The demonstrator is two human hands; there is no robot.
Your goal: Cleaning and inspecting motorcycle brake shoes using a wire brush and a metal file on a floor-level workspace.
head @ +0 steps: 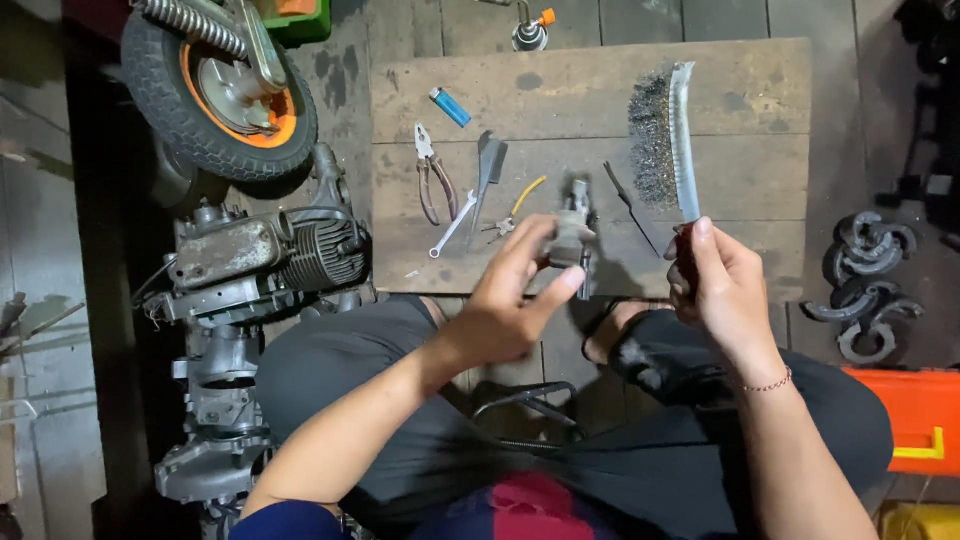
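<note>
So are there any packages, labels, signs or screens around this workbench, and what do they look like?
No screens, signs or readable labels show.
Green crate: top left behind the wheel, boxy, something orange inside.
Orange case: right edge on the floor, rectangular, yellow latch.
Blue lighter: on the wooden board, small, slim.

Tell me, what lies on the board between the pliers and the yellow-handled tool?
In the head view, a dark comb-like tool and a small wrench lie between the pliers and the yellow-handled tool.
</note>
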